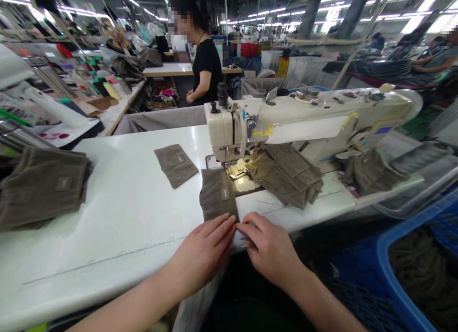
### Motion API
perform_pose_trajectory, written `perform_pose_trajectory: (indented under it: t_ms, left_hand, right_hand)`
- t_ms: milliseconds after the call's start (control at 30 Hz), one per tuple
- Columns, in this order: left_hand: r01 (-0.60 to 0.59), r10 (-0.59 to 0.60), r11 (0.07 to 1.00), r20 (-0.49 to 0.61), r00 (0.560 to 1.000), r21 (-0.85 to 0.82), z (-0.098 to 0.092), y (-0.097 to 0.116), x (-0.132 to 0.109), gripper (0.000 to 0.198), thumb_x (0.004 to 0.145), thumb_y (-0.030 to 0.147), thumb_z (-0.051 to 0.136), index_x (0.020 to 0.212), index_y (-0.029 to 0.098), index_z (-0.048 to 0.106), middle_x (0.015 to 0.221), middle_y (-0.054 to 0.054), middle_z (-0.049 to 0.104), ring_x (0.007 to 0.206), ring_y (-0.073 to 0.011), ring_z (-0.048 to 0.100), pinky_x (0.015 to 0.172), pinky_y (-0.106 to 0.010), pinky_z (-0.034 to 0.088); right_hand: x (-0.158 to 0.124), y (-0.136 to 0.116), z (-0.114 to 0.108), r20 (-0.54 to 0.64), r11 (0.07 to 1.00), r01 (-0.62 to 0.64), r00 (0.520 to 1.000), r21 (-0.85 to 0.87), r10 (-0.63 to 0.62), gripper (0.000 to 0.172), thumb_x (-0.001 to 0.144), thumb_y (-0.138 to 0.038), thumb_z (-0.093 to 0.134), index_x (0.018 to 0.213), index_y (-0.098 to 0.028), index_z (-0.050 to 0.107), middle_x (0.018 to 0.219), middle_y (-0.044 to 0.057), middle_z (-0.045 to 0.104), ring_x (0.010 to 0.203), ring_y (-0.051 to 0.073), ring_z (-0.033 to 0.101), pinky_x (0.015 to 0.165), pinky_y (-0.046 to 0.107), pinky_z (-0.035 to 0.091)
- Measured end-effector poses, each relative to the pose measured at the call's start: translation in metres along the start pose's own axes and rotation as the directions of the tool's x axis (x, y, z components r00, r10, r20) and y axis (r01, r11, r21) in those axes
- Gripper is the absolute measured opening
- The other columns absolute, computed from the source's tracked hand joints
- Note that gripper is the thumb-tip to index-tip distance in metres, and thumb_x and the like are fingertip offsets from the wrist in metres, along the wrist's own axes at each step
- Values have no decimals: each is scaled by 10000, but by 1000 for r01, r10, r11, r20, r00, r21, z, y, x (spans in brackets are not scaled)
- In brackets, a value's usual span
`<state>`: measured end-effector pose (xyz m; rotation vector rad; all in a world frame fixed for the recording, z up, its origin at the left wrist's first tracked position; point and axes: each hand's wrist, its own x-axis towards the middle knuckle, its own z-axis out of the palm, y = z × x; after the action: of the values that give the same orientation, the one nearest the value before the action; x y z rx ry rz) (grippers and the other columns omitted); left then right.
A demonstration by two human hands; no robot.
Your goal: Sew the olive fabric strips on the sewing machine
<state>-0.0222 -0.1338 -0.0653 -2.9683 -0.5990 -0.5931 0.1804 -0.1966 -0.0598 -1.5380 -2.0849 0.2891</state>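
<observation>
- Currently, a brown panel (214,198) lies flat on the white bench (125,198), in front of the machine (229,131), its far edge near the needle area; whether any of it sits under the foot cannot be told.
- Small label (225,194) faces up on the panel, close to its right edge.
- Left hand (211,243): fingers straight and pressed together, laid over the panel's near end; thumb hidden, so any pinch cannot be confirmed.
- Right hand (265,243): fingers curled, index fingertip at the panel's near right corner, just beside the left fingertips; grip on the cloth cannot be told.
- Second panel (176,165), smaller in view, lies alone to the left of the first, apart from it.
- Brown stack (43,189) at the bench's far left, a label on top.
- Brown pile (286,174) right of the needle area, below the machine's arm; another bundle (374,171) farther right.
- Blue basket (383,251) at lower right, dark cloth (422,274) inside.
- Co-worker (209,60) in a black top stands behind the machine, side-on.
</observation>
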Motion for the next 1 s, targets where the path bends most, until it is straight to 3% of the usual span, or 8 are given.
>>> perform_pose_trajectory:
  t_ms: [633, 800, 1000]
  left_hand:
    - [36, -27, 995, 91, 995, -98, -4, -49, 39, 310, 1020, 270, 454, 1188, 146, 683, 1174, -143, 691, 1145, -275, 643, 943, -442, 609]
    - [49, -39, 992, 91, 995, -116, -3, -62, 46, 310, 1017, 281, 464, 1192, 141, 678, 1173, -147, 689, 1114, -275, 652, 920, -430, 608]
    - [52, -43, 995, 100, 994, -89, 1, -79, 54, 344, 1025, 301, 442, 1196, 120, 680, 1173, -153, 687, 1111, -278, 644, 934, -420, 586]
  right_hand:
    - [47, 15, -2, 23, 992, -45, 999, -120, 48, 271, 857, -48, 577, 1028, -209, 713, 1048, 55, 682, 909, 182, 646, 704, 260, 485]
    - [43, 22, -9, -86, 992, -49, 996, -116, 39, 312, 820, -9, 576, 1023, -205, 710, 1060, 62, 693, 922, 193, 659, 765, 278, 502]
    - [34, 38, -36, -269, 978, -129, 960, -161, 82, 307, 818, -30, 539, 996, -203, 718, 1043, 54, 694, 895, 193, 670, 754, 287, 509]
